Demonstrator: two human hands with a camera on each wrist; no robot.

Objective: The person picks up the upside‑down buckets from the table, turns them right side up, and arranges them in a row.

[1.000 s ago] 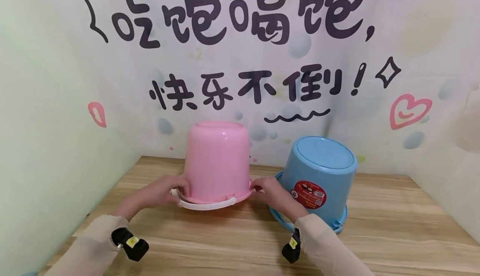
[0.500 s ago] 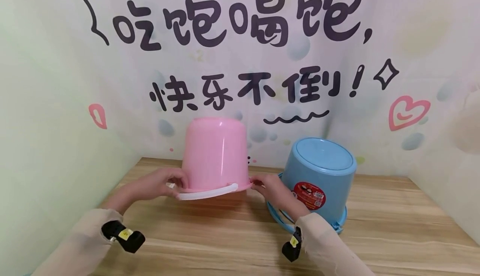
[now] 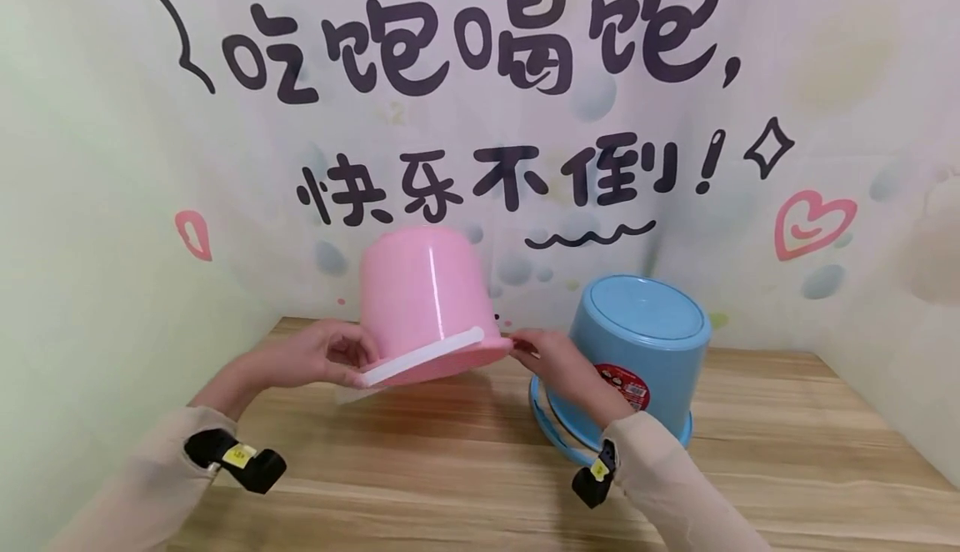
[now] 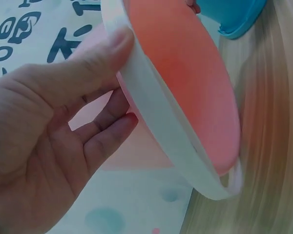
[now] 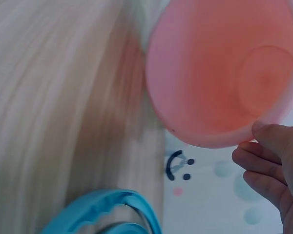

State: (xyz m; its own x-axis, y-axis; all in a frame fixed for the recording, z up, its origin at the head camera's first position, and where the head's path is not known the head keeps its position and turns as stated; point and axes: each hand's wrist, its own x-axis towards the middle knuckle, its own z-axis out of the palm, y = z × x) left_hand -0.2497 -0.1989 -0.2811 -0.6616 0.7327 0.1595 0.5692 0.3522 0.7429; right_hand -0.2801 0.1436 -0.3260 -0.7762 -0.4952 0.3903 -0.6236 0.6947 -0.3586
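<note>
A pink bucket [image 3: 420, 293] hangs mouth-down and tilted over the table, its rim higher on the right. My left hand [image 3: 315, 354] pinches its left rim, and the thumb presses on the white handle [image 4: 158, 105] in the left wrist view. On the opposite side my right hand [image 3: 558, 368] pinches the rim between thumb and fingers. The bucket's hollow inside [image 5: 210, 73] faces the right wrist camera. Just right of it, a blue bucket [image 3: 645, 343] stands upside down on the table, its red label partly covered by my right hand.
The wood-grain table [image 3: 450, 485] runs back to a printed cloth [image 3: 540, 268] with large dark characters. A pale wall [image 3: 97, 243] closes off the left side. The blue bucket's handle [image 3: 555, 431] lies around its rim, below my right forearm.
The pink bucket has risen off the table and tipped, its right rim going up and its base leaning left. Both hands rose with it. The blue bucket stayed put.
</note>
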